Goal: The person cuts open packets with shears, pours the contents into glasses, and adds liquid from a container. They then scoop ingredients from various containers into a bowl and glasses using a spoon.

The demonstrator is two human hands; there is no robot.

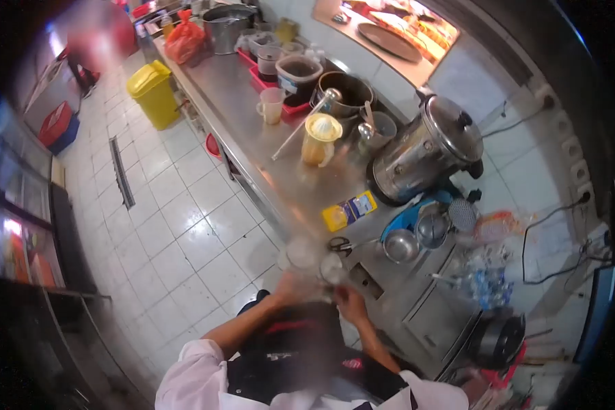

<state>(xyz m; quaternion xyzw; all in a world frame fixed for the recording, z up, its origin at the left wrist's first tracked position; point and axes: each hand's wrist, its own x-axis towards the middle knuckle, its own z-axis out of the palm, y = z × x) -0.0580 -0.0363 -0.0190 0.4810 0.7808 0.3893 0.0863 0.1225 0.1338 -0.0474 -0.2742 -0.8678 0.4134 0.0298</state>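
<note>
Our left hand (290, 288) is at a pale container (302, 253), our right hand (348, 303) at a smaller cup (333, 268) just right, by the counter (246, 130), probably paired for easy reach; through blur we cannot tell if our fingers grip

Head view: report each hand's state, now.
Left hand: apparently closed, holding a blurred, translucent container.
Right hand: at a smaller, pale cup-like vessel; blur hides whether its grip is open or closed.

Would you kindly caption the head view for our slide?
Left hand and right hand at blurred containers, beside a steel counter bearing a lidded urn.
</note>
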